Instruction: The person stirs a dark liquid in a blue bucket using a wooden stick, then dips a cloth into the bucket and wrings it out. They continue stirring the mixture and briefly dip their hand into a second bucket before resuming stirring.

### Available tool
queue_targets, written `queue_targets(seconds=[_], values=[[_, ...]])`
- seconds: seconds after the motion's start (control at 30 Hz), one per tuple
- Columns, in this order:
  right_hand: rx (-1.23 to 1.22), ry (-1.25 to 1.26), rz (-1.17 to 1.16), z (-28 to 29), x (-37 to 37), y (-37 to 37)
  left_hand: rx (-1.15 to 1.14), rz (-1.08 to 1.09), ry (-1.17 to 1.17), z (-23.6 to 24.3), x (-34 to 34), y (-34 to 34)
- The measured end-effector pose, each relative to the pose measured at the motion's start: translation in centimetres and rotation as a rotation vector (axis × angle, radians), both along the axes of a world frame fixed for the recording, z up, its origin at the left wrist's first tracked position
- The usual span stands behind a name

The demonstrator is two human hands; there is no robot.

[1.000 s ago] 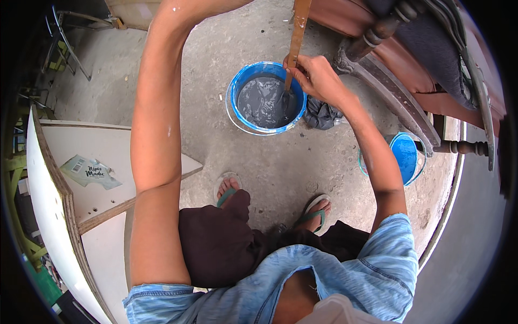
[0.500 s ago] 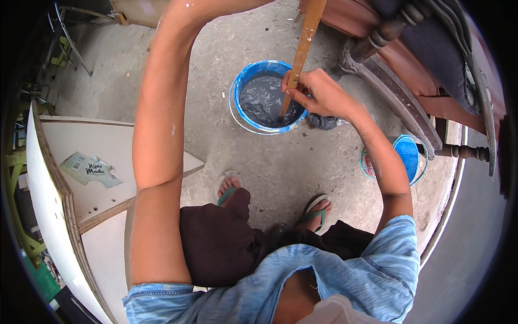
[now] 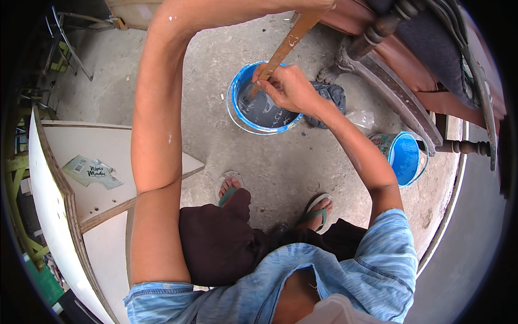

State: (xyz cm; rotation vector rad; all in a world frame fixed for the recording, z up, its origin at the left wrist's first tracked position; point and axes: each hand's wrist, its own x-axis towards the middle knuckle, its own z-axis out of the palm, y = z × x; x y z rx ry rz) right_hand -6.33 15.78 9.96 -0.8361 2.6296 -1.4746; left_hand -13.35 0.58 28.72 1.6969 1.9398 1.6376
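Observation:
A blue bucket (image 3: 233, 108) holding grey paint (image 3: 264, 114) stands on the concrete floor in front of my feet. A long wooden stick (image 3: 286, 46) leans into it, its lower end in the paint and its top slanting up to the right. My right hand (image 3: 288, 89) grips the stick just above the bucket's rim. My left arm bends across the top of the picture. My left hand (image 3: 319, 6), mostly cut off by the edge, closes on the stick's upper end.
A smaller blue bucket (image 3: 406, 159) stands to the right beside dark wooden furniture with turned legs (image 3: 399, 92). A dark cloth (image 3: 330, 94) lies behind the paint bucket. A white board (image 3: 102, 146) with a printed packet (image 3: 91, 171) lies at the left. My feet wear green flip-flops (image 3: 229, 190).
The stick has tilted further, its top swinging right. My right hand has slid left over the bucket, and my left forearm has reached further across the top.

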Motion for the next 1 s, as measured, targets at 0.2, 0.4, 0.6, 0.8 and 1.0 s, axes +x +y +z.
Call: queue_targets(seconds=[0.2,0.4,0.6,0.8,1.0], values=[[0.227,-0.187,0.121,3.1,1.3,3.6,0.021,0.127,0.027,0.3,0.5,-0.6],[0.172,0.097,-0.073,0.9,-1.2,6.1,0.106,0.135,-0.009,-0.9,-1.1,0.4],[0.003,0.112,-0.097,-1.3,-1.3,1.2,0.053,0.005,0.014,-0.4,-0.4,1.3],[0.179,-0.150,0.183,2.4,1.2,1.7,0.022,0.115,-0.063,-0.3,-0.1,-1.1],[0.215,0.072,-0.040,1.4,-1.0,5.8,0.081,0.146,0.013,-0.2,-0.4,-0.1]])
